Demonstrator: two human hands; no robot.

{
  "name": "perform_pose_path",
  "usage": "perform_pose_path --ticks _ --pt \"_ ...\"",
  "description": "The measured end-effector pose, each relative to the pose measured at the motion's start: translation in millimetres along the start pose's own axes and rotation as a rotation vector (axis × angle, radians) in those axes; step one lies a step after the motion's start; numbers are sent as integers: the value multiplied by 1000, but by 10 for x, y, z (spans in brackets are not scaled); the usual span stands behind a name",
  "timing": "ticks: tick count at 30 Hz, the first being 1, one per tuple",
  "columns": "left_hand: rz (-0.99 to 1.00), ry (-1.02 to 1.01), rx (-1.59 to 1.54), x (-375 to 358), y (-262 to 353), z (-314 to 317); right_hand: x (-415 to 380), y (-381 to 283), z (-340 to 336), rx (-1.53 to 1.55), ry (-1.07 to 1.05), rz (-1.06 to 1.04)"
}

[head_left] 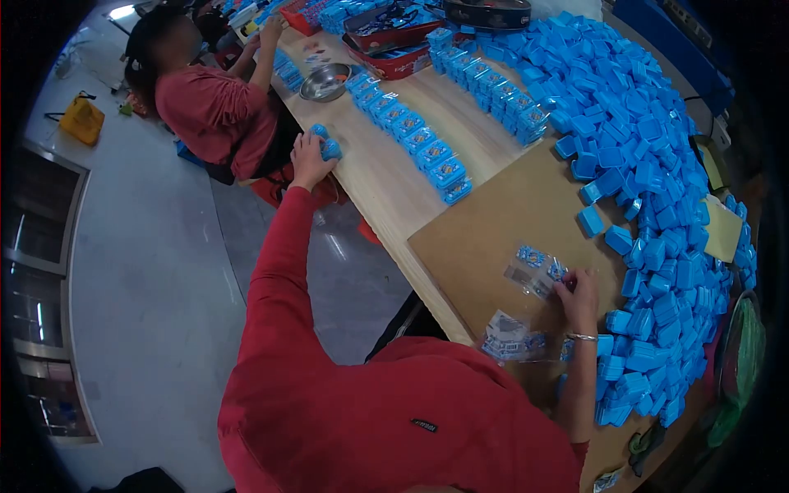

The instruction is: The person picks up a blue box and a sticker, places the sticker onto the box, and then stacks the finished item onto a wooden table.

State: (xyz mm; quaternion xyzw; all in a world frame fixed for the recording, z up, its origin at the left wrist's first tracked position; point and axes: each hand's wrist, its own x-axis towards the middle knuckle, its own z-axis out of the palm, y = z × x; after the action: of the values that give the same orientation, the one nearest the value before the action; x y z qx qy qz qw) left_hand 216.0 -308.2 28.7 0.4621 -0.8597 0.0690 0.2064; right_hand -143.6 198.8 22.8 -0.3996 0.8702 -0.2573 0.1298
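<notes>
Okay, right grip (565, 287) pinches the edge of a clear printed packet (532, 271) on the brown board (493, 222). Loose wrappers (511, 337) just beside it, nearer the body. Heap of blue containers (649, 197) crowds the grip's outer side, blocks that way. Beyond the board, a row of packed blue boxes (408, 125) on the desk (370, 177). Left grip (312, 152) touches blue pieces (330, 149) at the desk edge; can't tell if clenched. Past it, metal bowl (325, 82), then seated co-worker (218, 111).
</notes>
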Motion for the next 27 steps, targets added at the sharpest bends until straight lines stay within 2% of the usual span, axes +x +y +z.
perform_pose_path --ticks 3,5,14,17,19,21,23,27 --pt "33 -133 -24 147 -246 66 9 -8 57 275 95 58" --pt "82 -180 -17 197 -276 17 4 -51 15 294 49 81" --pt "115 -59 57 137 -43 -81 -9 -79 -63 151 -33 84" --pt "121 9 166 122 3 -68 1 -87 -73 180 10 54" --pt "176 129 110 56 165 -163 -46 -90 -86 198 4 83" --pt "213 164 -53 -46 666 -415 -85 -98 -150 237 -19 119" --pt "236 101 -465 -384 1292 -628 -118 -155 -174 301 35 45" --pt "405 -428 -1132 -1151 2871 -1075 -232 -257 -253 410 99 -70"
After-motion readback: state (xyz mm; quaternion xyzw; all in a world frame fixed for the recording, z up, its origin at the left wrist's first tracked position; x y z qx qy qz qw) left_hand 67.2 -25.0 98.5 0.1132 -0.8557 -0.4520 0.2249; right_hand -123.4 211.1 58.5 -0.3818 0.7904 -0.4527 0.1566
